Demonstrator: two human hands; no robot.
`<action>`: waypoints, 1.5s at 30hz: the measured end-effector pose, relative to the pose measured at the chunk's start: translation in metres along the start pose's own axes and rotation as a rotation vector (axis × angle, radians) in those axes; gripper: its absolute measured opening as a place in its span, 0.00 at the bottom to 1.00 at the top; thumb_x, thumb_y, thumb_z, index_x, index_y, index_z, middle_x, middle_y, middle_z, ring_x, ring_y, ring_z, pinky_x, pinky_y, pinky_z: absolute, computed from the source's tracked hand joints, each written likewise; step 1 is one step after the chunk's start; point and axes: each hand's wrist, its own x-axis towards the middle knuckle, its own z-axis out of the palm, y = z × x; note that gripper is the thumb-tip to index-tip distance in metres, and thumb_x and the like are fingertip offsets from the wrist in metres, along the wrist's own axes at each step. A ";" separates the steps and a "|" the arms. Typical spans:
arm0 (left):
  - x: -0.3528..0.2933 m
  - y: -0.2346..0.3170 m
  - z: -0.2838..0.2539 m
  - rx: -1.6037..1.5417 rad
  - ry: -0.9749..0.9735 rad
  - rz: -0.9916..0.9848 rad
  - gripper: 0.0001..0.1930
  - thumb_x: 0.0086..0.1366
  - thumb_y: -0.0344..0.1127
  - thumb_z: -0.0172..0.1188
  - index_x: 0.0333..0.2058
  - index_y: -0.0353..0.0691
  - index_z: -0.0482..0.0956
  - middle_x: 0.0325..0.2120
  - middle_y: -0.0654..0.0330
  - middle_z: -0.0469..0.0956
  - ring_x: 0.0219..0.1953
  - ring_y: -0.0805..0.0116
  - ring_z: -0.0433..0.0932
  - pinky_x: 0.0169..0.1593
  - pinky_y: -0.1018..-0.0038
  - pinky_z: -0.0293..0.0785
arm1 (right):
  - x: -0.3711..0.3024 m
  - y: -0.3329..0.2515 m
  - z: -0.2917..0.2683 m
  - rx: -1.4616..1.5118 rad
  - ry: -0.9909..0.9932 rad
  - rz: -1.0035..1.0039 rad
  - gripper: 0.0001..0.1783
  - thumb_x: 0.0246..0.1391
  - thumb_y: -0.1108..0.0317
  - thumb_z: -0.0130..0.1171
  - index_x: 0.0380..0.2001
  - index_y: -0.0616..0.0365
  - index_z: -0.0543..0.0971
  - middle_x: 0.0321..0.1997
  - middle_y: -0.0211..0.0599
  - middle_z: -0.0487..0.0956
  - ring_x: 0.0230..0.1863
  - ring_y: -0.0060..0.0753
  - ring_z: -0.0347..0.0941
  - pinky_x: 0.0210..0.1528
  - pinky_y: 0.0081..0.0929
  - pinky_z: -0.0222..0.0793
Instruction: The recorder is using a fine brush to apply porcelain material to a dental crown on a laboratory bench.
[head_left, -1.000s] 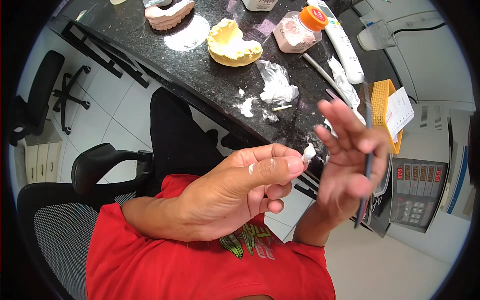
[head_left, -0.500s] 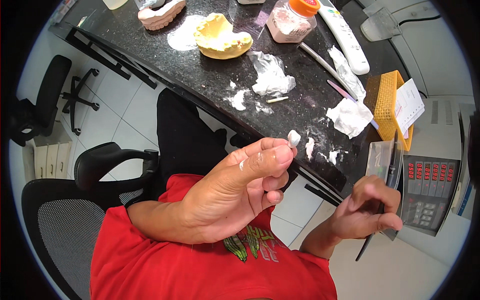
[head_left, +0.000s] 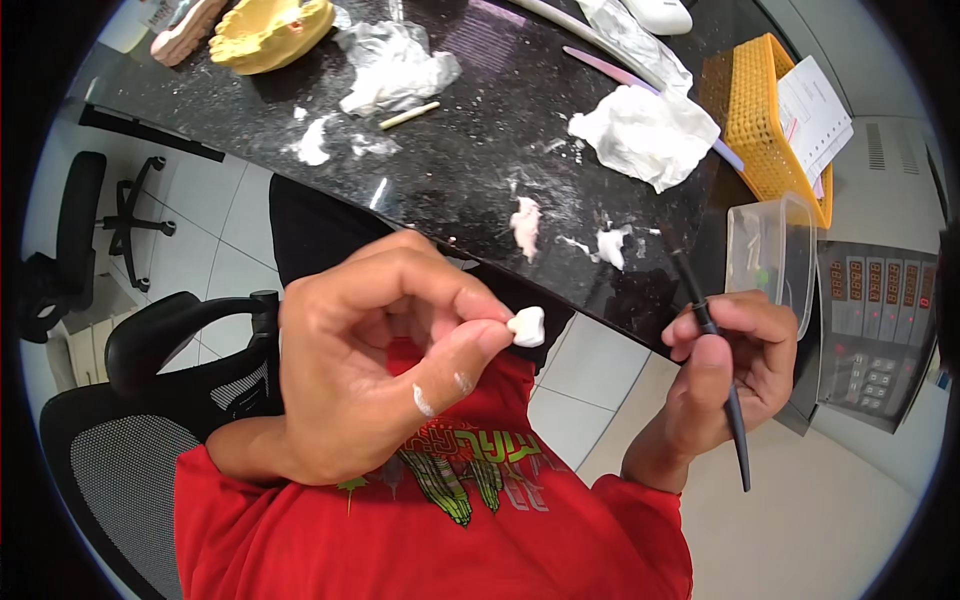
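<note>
Between the thumb and index finger of my left hand [head_left: 365,340] is a small white tooth-shaped crown [head_left: 528,326], held up in front of my red shirt. White smears mark that thumb. My right hand [head_left: 735,365] grips a slim black brush [head_left: 692,280] like a pen, its bristle end pointing up toward the counter and its tail slanting down past my palm. The two hands are apart, and the brush does not touch the crown. Beyond them on the counter lie a pinkish-white smear [head_left: 525,226] and a white powdery clump [head_left: 612,245].
The dark speckled counter [head_left: 480,130] holds crumpled white tissue [head_left: 650,135], a foil-like wrap [head_left: 398,70], a yellow dental cast [head_left: 270,35] and a pink-purple stick [head_left: 725,150]. At right stand a yellow basket [head_left: 755,120], a clear plastic box [head_left: 740,250] and a machine with digital displays [head_left: 870,330].
My view has shifted toward the counter's right part. The left hand has turned, showing the crown more fully. My right hand has brought the brush round, tip over the counter's edge.
</note>
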 end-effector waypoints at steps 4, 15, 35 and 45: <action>0.005 0.006 -0.006 0.276 0.050 0.177 0.05 0.57 0.29 0.62 0.27 0.33 0.76 0.24 0.61 0.71 0.23 0.80 0.66 0.27 0.83 0.60 | 0.000 0.007 -0.017 -0.032 -0.147 -0.046 0.11 0.43 0.79 0.62 0.32 0.64 0.73 0.24 0.41 0.76 0.23 0.24 0.71 0.25 0.16 0.67; 0.026 0.019 -0.005 0.755 0.090 0.351 0.05 0.50 0.26 0.65 0.27 0.33 0.80 0.23 0.60 0.74 0.25 0.75 0.69 0.27 0.80 0.61 | -0.003 0.012 -0.004 0.045 -0.056 -0.076 0.11 0.36 0.83 0.61 0.28 0.64 0.75 0.23 0.42 0.76 0.19 0.24 0.70 0.20 0.13 0.62; 0.024 0.016 -0.009 0.806 0.039 0.358 0.05 0.54 0.26 0.63 0.29 0.32 0.81 0.24 0.60 0.75 0.25 0.77 0.68 0.27 0.82 0.61 | -0.002 0.009 -0.002 -0.095 -0.071 -0.059 0.14 0.48 0.64 0.64 0.26 0.57 0.69 0.19 0.32 0.68 0.17 0.19 0.62 0.22 0.15 0.57; 0.022 0.011 -0.010 0.750 0.077 0.345 0.04 0.52 0.24 0.63 0.29 0.33 0.81 0.23 0.60 0.75 0.23 0.77 0.68 0.24 0.82 0.61 | 0.003 0.021 -0.014 0.123 -0.209 -0.210 0.15 0.34 0.82 0.61 0.32 0.65 0.74 0.24 0.41 0.73 0.15 0.23 0.68 0.17 0.16 0.64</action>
